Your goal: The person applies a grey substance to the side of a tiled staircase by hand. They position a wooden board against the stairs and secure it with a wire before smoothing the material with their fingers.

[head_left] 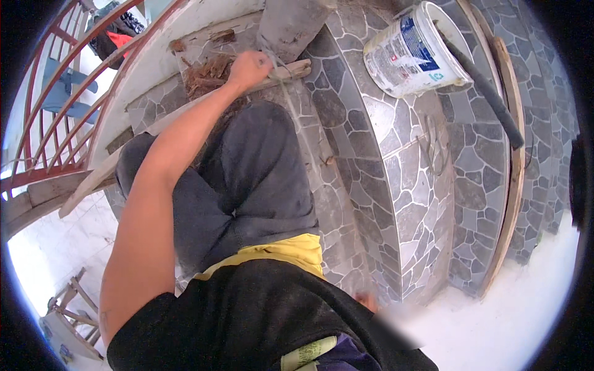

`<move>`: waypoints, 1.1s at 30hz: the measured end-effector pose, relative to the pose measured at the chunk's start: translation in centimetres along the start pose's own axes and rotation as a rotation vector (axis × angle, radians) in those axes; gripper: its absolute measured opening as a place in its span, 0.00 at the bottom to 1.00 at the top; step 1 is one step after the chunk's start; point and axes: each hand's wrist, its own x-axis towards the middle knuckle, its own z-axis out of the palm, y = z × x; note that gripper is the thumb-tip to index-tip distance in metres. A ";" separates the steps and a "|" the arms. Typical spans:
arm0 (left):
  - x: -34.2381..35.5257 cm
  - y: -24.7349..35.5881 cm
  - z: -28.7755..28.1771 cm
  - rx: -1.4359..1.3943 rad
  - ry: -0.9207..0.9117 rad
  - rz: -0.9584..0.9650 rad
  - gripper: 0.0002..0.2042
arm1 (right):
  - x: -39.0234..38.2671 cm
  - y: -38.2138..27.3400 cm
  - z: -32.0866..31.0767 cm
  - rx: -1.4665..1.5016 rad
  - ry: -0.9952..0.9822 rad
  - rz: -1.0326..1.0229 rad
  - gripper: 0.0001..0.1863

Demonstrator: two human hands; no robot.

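Near the top centre, my left hand (249,69) reaches forward with its fingers curled beside a thin looped cord or wire (280,67), at the end of a long pale wooden plank (297,69); what exactly it grips is unclear. Broken brown rotten wood (202,79) lies just left of it, and a grey lumpy sack or block (291,25) is beyond. My bent legs in dark trousers (260,173) are below my arm. My right hand (365,301) shows only partly at the lower right, behind my black shirt, its fingers unclear.
Stone-patterned steps (408,216) descend on the right, holding a white bucket (402,55) with a dark pipe (495,105) across it, long timber strips (515,93) and bent wire (433,145). A red railing (62,167) runs along the left, above a wooden stool (80,297).
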 end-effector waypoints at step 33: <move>-0.7 1.3 -1.4 0.119 -0.047 -0.101 0.21 | 42.2 -52.2 21.1 -0.291 0.131 -1.023 0.07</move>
